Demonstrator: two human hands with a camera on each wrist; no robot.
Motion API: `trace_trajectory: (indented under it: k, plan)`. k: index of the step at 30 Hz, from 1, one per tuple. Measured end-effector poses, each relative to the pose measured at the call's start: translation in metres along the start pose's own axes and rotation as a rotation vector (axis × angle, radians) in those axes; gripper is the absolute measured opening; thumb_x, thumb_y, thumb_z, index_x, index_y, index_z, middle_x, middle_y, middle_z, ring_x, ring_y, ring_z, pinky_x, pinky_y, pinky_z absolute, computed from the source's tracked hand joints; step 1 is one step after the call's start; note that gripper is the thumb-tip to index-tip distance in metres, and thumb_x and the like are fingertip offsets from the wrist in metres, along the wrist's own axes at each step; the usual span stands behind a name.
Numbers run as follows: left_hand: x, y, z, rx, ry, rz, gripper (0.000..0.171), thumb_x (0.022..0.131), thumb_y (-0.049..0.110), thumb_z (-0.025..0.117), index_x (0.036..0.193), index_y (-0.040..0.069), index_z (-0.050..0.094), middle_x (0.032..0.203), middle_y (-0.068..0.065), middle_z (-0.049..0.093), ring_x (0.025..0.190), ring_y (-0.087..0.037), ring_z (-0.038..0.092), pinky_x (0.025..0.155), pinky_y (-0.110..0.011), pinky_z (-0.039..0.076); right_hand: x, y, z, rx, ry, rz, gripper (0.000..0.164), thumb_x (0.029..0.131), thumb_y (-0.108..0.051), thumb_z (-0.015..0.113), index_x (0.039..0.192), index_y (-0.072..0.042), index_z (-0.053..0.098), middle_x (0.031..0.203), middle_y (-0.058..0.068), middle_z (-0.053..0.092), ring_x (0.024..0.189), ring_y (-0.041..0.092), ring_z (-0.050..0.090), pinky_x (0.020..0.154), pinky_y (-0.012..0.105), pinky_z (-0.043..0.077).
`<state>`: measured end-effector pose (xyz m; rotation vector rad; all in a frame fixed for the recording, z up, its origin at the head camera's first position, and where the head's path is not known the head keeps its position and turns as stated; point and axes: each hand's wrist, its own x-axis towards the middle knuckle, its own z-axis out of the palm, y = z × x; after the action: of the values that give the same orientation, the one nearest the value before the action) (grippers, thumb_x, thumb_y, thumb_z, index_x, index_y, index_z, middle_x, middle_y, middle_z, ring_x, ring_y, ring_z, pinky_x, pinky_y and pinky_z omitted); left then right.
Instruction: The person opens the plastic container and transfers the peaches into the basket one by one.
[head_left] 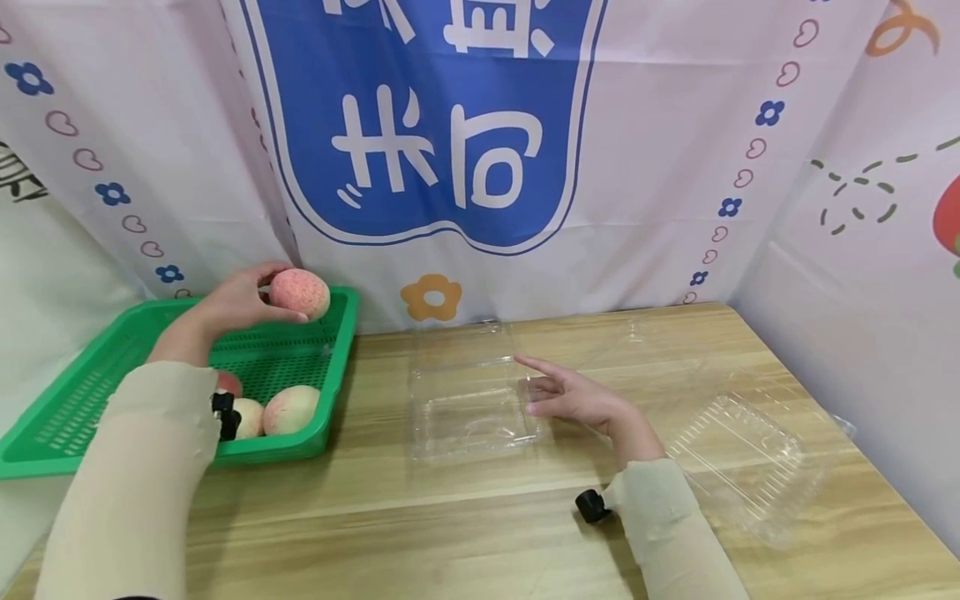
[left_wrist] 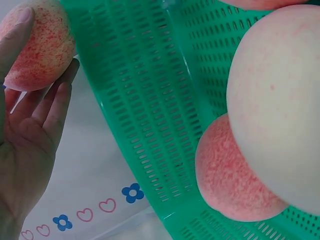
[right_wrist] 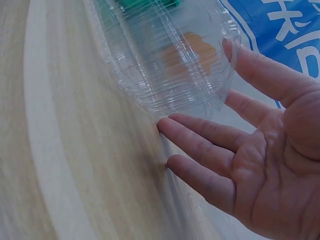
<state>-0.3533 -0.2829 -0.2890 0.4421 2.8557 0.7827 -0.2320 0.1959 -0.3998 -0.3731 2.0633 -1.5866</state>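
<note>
My left hand (head_left: 238, 302) grips a pink, speckled peach (head_left: 300, 294) above the back right corner of a green basket (head_left: 343, 333). The left wrist view shows the thumb across this peach (left_wrist: 42, 47), with fingers beneath it. More peaches lie in the basket, among them a pale one (head_left: 292, 409) near the front right corner. At the right side of a clear plastic clamshell box (head_left: 472, 412), lid raised, is my right hand (head_left: 573, 396), its fingers extended. In the right wrist view, its fingertips are right at the edge of the clear box (right_wrist: 175, 65).
More clear plastic boxes (head_left: 738, 454) lie on the right part of the wooden table (head_left: 420, 533). Behind the table hangs a white printed cloth (head_left: 645, 225) with a blue sign, and a white wall panel (head_left: 847, 317) stands at the right.
</note>
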Motion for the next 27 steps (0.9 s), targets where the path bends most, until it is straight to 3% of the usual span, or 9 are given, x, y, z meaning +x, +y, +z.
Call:
trace_trajectory:
  k: [14, 27]
  plan:
    - [0.003, -0.012, 0.019, 0.056, -0.161, -0.016, 0.094, 0.083, 0.037, 0.08, 0.149, -0.007, 0.03, 0.146, -0.035, 0.039, 0.129, -0.049, 0.043, 0.101, -0.064, 0.043, 0.0, -0.001, 0.001, 0.013, -0.001, -0.002, 0.082, 0.093, -0.01, 0.069, 0.159, -0.028, 0.024, 0.159, 0.027, 0.028, 0.145, 0.044, 0.033, 0.117, 0.055, 0.032]
    - [0.011, -0.021, 0.034, 0.055, -0.225, -0.029, 0.091, 0.082, 0.037, 0.08, 0.147, -0.008, 0.034, 0.144, -0.033, 0.043, 0.127, -0.046, 0.046, 0.099, -0.06, 0.046, 0.0, -0.002, -0.001, 0.021, 0.006, 0.016, 0.082, 0.093, -0.009, 0.068, 0.159, -0.029, 0.024, 0.159, 0.026, 0.028, 0.146, 0.043, 0.033, 0.117, 0.054, 0.032]
